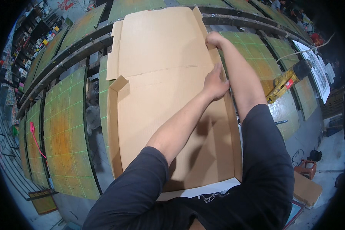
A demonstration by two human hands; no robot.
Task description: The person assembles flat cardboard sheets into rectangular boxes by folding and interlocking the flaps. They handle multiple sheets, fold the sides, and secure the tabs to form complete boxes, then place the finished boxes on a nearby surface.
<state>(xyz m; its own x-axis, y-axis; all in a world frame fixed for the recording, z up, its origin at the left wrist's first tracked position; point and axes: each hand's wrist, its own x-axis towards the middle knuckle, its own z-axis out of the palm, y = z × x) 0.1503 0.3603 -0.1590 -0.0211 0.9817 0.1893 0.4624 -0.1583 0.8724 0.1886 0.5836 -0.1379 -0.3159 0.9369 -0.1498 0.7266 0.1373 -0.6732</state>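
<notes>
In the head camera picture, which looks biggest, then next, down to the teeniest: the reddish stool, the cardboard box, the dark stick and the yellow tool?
Largest to smallest, as they look:
1. cardboard box
2. yellow tool
3. reddish stool
4. dark stick

An open cardboard box (153, 103) was laid over green boards (65, 115). The left hand (216, 85) was placed at its right wall (232, 126), two o'clock; the curled right hand (214, 39), at the lid's (159, 42) edge, one o'clock. A yellow handheld tool (283, 86) was positioned toward three o'clock.
</notes>
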